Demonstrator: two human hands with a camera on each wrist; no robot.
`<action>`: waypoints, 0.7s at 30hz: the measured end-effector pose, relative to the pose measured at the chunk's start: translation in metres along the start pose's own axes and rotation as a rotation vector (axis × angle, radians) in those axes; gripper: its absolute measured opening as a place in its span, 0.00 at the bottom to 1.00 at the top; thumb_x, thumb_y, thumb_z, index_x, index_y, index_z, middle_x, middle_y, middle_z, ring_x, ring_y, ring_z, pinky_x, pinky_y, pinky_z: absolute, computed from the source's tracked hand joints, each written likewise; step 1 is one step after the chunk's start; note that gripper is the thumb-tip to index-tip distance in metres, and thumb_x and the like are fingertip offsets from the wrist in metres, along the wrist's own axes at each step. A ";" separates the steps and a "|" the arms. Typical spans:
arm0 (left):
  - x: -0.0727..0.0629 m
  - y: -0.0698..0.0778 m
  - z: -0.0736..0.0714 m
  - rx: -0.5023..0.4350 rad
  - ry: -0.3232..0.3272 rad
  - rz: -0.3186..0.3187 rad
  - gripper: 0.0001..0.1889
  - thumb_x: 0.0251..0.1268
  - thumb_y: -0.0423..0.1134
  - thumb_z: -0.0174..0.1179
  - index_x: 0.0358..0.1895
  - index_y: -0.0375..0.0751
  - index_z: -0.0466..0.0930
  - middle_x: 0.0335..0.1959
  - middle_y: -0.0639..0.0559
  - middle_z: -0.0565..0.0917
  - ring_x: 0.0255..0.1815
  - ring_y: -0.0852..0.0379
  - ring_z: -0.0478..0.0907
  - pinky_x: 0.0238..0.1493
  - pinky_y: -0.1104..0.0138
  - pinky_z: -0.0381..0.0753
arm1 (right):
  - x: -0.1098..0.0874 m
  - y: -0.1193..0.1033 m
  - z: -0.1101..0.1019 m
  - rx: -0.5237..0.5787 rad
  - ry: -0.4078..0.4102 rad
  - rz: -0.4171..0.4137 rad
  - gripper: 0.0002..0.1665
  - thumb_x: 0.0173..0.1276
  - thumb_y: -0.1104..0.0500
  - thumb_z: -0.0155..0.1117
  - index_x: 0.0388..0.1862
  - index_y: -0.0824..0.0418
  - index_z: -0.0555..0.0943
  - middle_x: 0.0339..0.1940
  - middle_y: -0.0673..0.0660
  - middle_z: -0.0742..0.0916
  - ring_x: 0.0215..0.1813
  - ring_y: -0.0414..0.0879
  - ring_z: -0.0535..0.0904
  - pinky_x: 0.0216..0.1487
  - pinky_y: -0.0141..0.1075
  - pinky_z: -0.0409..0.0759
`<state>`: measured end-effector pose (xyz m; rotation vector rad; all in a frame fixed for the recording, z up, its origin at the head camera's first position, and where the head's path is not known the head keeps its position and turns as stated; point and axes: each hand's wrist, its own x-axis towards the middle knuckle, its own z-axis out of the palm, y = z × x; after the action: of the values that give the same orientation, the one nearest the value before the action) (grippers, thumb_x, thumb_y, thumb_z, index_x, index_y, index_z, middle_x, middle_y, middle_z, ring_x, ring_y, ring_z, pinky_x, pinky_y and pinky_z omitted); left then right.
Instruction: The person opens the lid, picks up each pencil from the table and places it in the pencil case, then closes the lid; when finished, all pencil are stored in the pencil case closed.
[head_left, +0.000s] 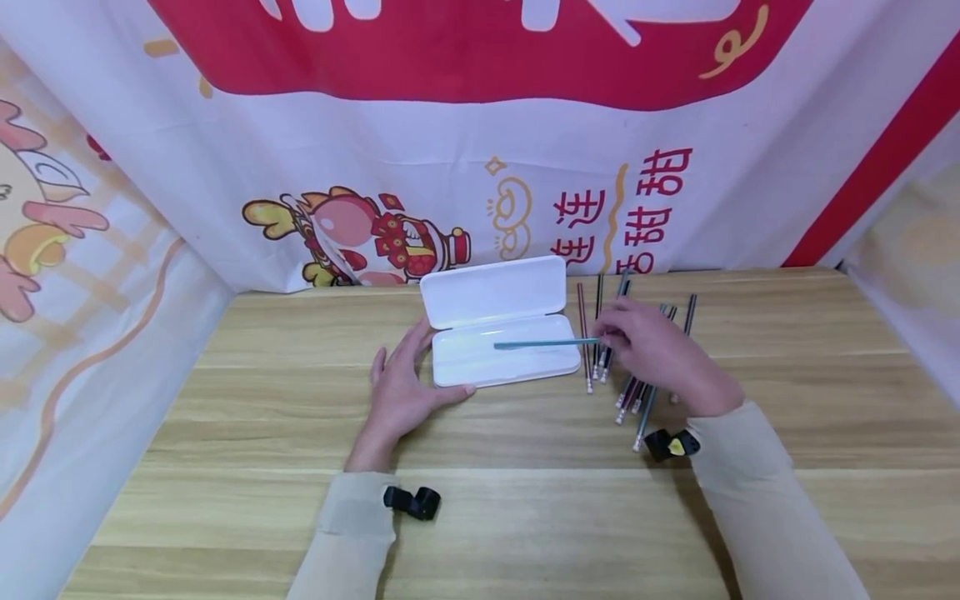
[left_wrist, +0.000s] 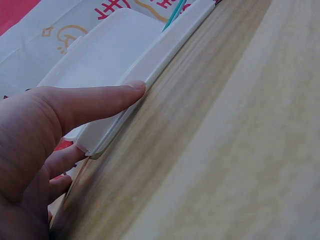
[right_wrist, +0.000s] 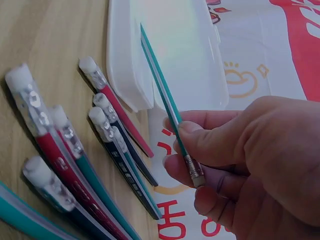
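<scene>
A white pencil case [head_left: 465, 371] lies on the table with its lid [head_left: 495, 293] raised at the back. My left hand [head_left: 402, 393] holds the case by its left end, thumb along the front wall, the other fingers round the left side. Between thumb and fingers, my right hand [head_left: 652, 346] pinches a green pencil [head_left: 536, 343] near its eraser end. That pencil reaches leftward over the case's tray, and its tip points away from the hand in the right wrist view. Only part of the green pencil [left_wrist: 173, 14] shows above the case wall in the left wrist view.
Several loose pencils [head_left: 585, 342] in red, green and dark colours lie right of the case, under and around my right hand, their white erasers [right_wrist: 36, 170] toward me. A printed cloth [head_left: 420, 158] hangs behind the wooden table [head_left: 525, 500].
</scene>
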<state>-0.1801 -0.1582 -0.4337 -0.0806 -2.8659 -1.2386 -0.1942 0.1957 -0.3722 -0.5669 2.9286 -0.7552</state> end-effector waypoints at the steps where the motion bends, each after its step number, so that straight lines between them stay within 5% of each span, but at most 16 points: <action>1: 0.000 0.000 0.000 0.002 0.000 0.000 0.65 0.47 0.57 0.86 0.88 0.66 0.53 0.85 0.57 0.69 0.90 0.49 0.54 0.90 0.43 0.25 | 0.000 0.001 0.000 0.002 -0.002 0.000 0.11 0.78 0.69 0.63 0.51 0.60 0.89 0.50 0.56 0.86 0.51 0.52 0.84 0.58 0.52 0.89; 11: 0.000 -0.001 0.000 0.006 -0.002 0.001 0.65 0.47 0.58 0.86 0.87 0.67 0.52 0.85 0.57 0.68 0.90 0.49 0.54 0.90 0.43 0.26 | -0.002 0.006 -0.003 0.019 -0.009 -0.005 0.11 0.79 0.68 0.63 0.51 0.61 0.89 0.50 0.58 0.87 0.53 0.54 0.84 0.59 0.55 0.88; 21: 0.001 -0.002 0.001 0.001 0.003 0.008 0.64 0.47 0.58 0.86 0.87 0.67 0.53 0.84 0.57 0.69 0.90 0.49 0.54 0.90 0.43 0.26 | 0.010 -0.011 0.020 0.025 -0.005 -0.080 0.11 0.78 0.68 0.64 0.53 0.60 0.89 0.50 0.58 0.87 0.52 0.52 0.84 0.56 0.51 0.89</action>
<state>-0.1808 -0.1591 -0.4359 -0.0895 -2.8613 -1.2346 -0.1966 0.1743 -0.3843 -0.6865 2.9030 -0.7957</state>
